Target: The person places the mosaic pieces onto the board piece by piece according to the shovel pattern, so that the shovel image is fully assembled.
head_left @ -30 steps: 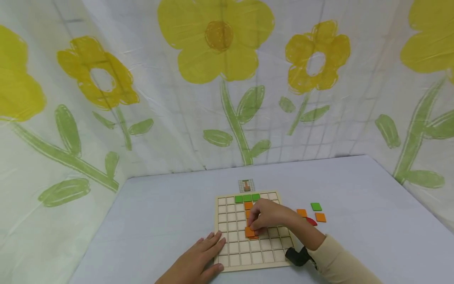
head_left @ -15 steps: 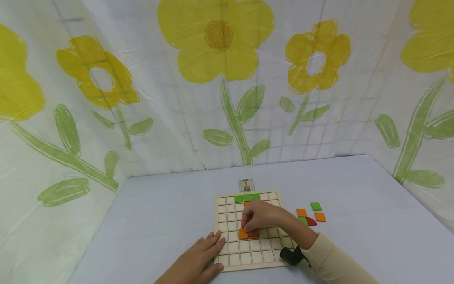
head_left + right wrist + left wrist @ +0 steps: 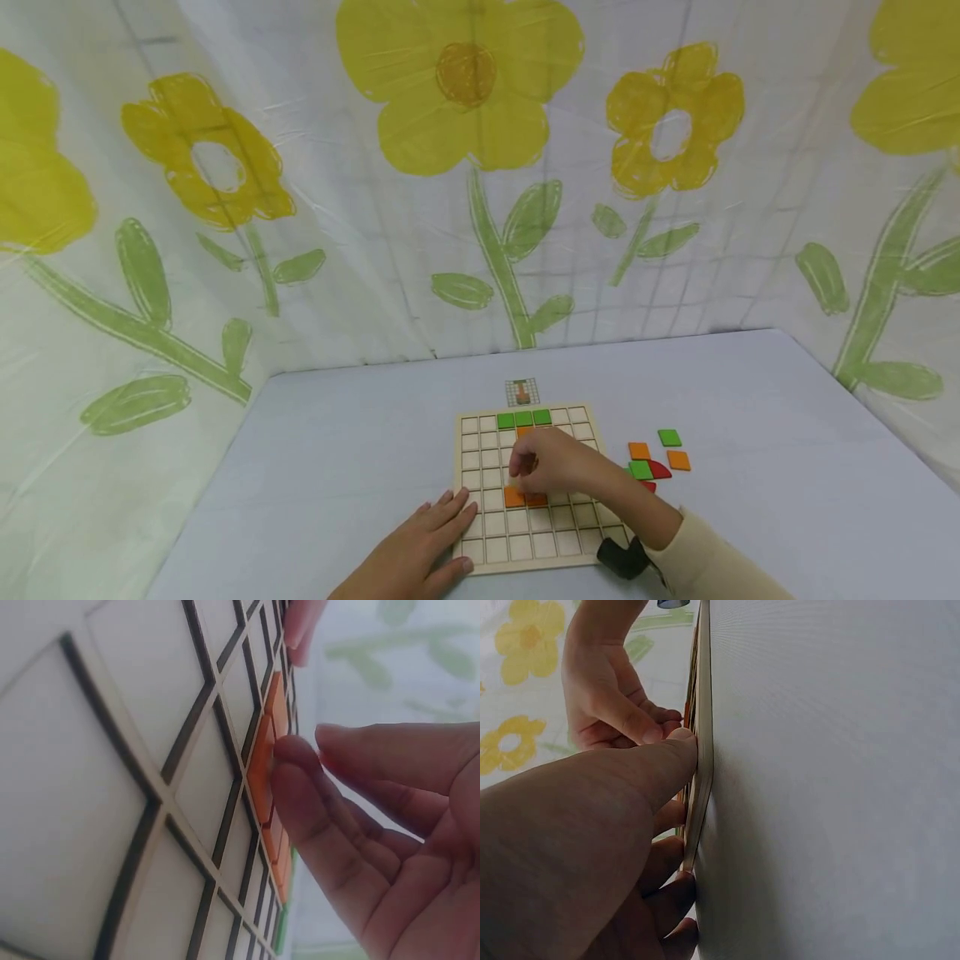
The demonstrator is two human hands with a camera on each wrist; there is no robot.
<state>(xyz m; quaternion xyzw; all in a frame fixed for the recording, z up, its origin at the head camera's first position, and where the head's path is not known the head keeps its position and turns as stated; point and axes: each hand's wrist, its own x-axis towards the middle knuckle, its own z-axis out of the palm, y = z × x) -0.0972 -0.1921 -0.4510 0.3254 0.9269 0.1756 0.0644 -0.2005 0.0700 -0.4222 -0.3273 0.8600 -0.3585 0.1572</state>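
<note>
A wooden grid board (image 3: 495, 550) lies on the table. Three green square tiles (image 3: 523, 420) fill cells in its far row, with an orange tile (image 3: 524, 432) just below them. Nearer to me, one orange tile (image 3: 513, 497) sits in a cell beside another orange tile (image 3: 536, 500). My right hand (image 3: 558, 462) hovers over these, its fingers loosely bent; in the right wrist view its fingertips (image 3: 296, 791) are at an orange tile (image 3: 261, 769) and pinch nothing. It hides the middle cells. My left hand (image 3: 420, 542) rests on the board's left edge, fingers stretched out.
Right of the board lie loose tiles: a green square (image 3: 669, 437), two orange squares (image 3: 678, 460), another green square (image 3: 641, 470) and a red quarter-round piece (image 3: 659, 469). A small printed grid card (image 3: 522, 392) lies behind the board. A flowered curtain (image 3: 360, 250) hangs beyond the table.
My right hand has brought an orange tile leftward into a cell beside another orange one and let go of it. Its fingers have lifted slightly. My left hand has stayed put.
</note>
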